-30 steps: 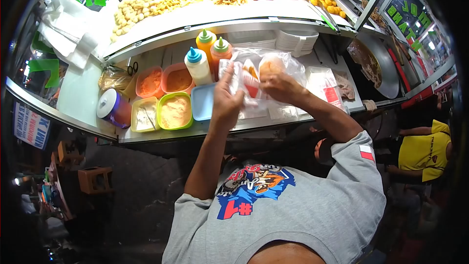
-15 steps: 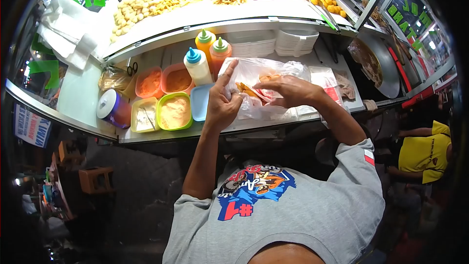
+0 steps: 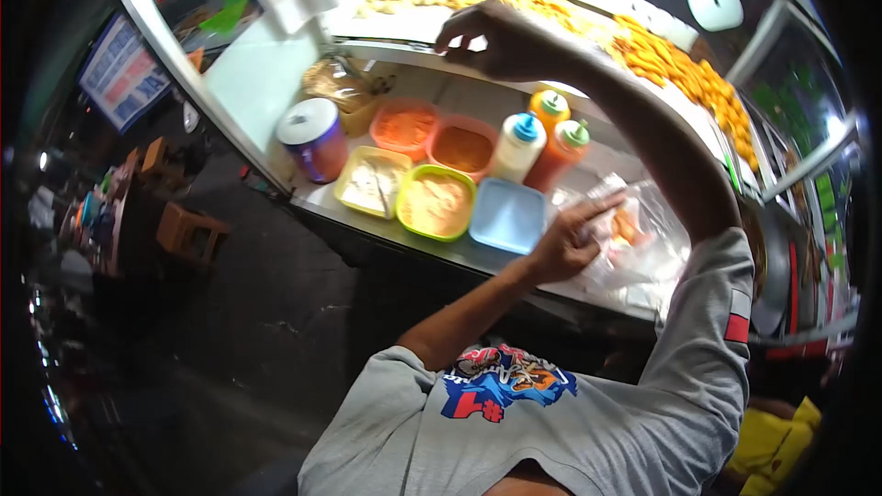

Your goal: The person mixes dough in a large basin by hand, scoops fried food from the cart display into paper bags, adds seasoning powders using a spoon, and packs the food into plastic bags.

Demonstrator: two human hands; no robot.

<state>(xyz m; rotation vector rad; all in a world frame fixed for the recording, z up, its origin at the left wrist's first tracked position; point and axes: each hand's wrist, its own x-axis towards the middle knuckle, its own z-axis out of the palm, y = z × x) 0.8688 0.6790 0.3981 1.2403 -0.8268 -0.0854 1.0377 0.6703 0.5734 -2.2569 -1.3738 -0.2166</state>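
Observation:
My left hand (image 3: 568, 243) grips the edge of a clear plastic bag (image 3: 666, 239), its index finger stretched along the rim. Pieces of fried food (image 3: 625, 228) in a paper wrapper show inside the bag. High over the front edge of the lit food shelf, my right hand (image 3: 501, 41) hangs with fingers bent and a gap by the thumb; I see nothing in it. Below it are a white bottle with a blue cap (image 3: 518, 149), an orange-red bottle with a green cap (image 3: 559, 158) and a yellow bottle (image 3: 549, 108).
A blue lid (image 3: 507, 215), a green tub of pale powder (image 3: 435, 204), a yellow tub (image 3: 374, 182) and red tubs (image 3: 404, 127) line the counter. A purple jug (image 3: 312, 140) stands left. Fried snacks (image 3: 675, 60) fill the shelf. A metal pan (image 3: 774, 266) is at right.
My right hand has left the bag and risen left over the shelf. The left hand still holds the bag, now farther right in view. The view has swung and tilted left.

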